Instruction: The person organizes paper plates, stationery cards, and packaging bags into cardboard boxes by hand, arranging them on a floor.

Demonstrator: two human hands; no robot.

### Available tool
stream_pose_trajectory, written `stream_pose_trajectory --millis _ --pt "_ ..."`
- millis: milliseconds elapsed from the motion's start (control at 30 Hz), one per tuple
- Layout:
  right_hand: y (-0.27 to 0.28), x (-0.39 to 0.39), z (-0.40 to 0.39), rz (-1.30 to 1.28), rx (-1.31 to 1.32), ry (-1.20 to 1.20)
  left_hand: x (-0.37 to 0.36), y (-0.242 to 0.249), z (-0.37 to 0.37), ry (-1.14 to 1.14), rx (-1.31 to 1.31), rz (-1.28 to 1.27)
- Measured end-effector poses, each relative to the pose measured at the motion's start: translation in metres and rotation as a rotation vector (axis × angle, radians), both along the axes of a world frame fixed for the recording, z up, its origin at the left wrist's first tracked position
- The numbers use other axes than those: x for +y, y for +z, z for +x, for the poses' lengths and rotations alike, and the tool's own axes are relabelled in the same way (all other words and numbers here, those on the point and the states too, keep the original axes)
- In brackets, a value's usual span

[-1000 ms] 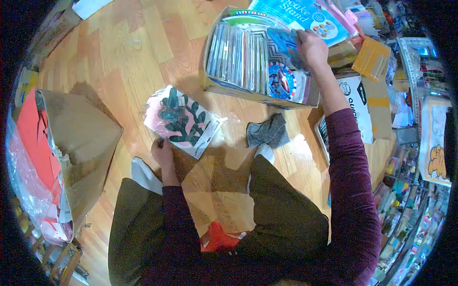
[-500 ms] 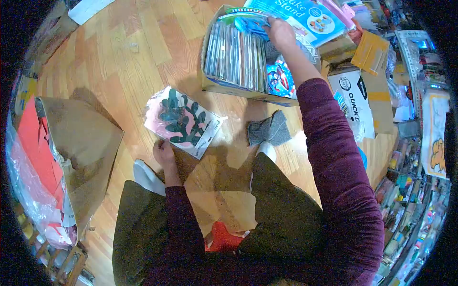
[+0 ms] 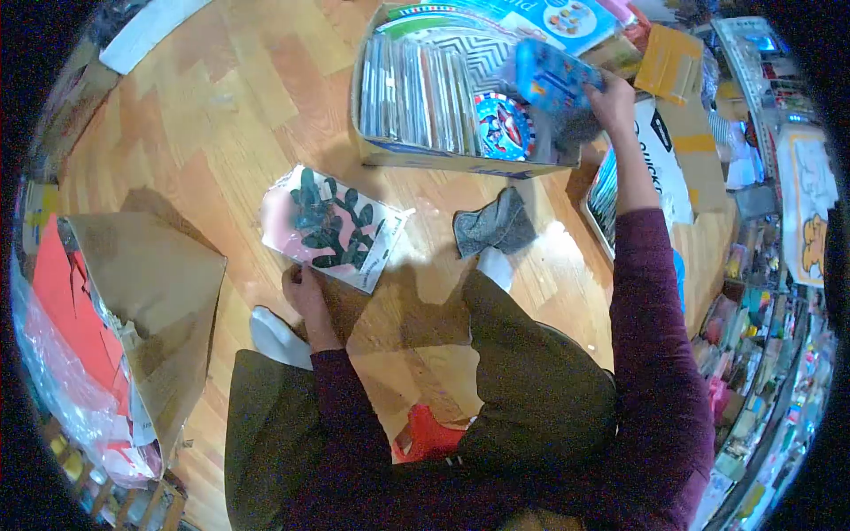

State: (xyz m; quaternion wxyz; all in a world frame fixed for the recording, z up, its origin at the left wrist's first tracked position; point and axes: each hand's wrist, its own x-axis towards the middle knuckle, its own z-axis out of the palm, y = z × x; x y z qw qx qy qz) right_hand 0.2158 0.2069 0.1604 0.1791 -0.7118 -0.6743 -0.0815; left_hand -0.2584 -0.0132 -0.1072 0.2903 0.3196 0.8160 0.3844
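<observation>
My left hand (image 3: 307, 299) pinches the lower edge of a clear packet (image 3: 332, 226) with dark green leaves on pink and white. My right hand (image 3: 613, 102) grips a blue patterned packet (image 3: 553, 78) by its right edge, above the right part of an open cardboard box (image 3: 443, 157). Motion blurs that packet, so its print is unreadable. Thin packets (image 3: 416, 93) stand tightly packed in the box's left part. A round-printed blue and red pack (image 3: 505, 126) is in the box beside them.
A grey cloth (image 3: 494, 223) lies on the wooden floor by my foot. Left of me is a brown paper bag (image 3: 150, 292) with red sheets and clear plastic. Cardboard pieces (image 3: 668, 66) and a white bag (image 3: 664, 164) are on the right, with crowded shelves (image 3: 753, 389) beyond.
My right hand has moved right and toward me, lifting the blue packet out from the box's back part. The left hand still holds the leaf-patterned packet in nearly the same place.
</observation>
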Motion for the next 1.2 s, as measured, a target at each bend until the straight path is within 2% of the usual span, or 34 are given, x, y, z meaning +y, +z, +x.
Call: stream_pose_trajectory --millis 67,100,133,200,233,300,367,433,500,567,633,667,733,967,1100,1200 --pt "0.024 -0.028 -0.001 0.01 0.017 -0.049 0.0 0.002 -0.001 0.068 -0.057 0.094" --pt "0.035 -0.04 -0.003 0.033 0.039 -0.104 0.004 0.004 -0.004 -0.015 0.202 0.06" --pt "0.041 -0.05 0.0 0.057 0.062 -0.161 0.012 0.03 0.004 -0.033 0.207 0.067" --pt "0.042 -0.062 0.026 0.055 0.155 -0.241 0.034 0.12 0.037 -0.015 0.455 0.28" --pt "0.038 -0.066 0.043 0.055 0.178 -0.259 0.046 0.135 0.047 -0.033 0.461 0.287" --pt "0.042 -0.077 0.049 0.035 0.243 -0.288 0.078 0.16 0.071 -0.208 0.128 0.547" --pt "0.032 -0.085 0.072 0.06 0.304 -0.263 0.109 0.206 0.113 -0.417 0.047 0.609" --pt "0.028 -0.093 0.085 0.08 0.364 -0.237 0.147 0.227 0.158 -0.738 -0.053 0.608" --pt "0.043 -0.111 0.078 0.029 0.484 -0.246 0.185 0.225 0.207 -0.997 0.092 0.527" --pt "0.038 -0.126 0.097 0.047 0.565 -0.258 0.224 0.203 0.256 -1.195 0.09 0.434" --pt "0.036 -0.142 0.111 0.086 0.695 -0.285 0.256 0.17 0.298 -1.275 0.283 0.438" --pt "0.031 -0.15 0.12 0.083 0.707 -0.295 0.269 0.165 0.313 -1.287 0.289 0.428" --pt "0.021 -0.166 0.141 0.142 0.914 -0.285 0.291 0.154 0.339 -1.399 0.604 -0.134" --pt "-0.005 -0.195 0.156 0.11 1.091 -0.367 0.334 0.073 0.336 -1.457 0.668 -0.242" --pt "-0.014 -0.197 0.15 0.137 1.134 -0.386 0.332 0.084 0.348 -1.44 0.663 -0.398" --pt "-0.023 -0.195 0.154 0.131 1.166 -0.373 0.334 0.086 0.354 -1.4 0.561 -0.484"
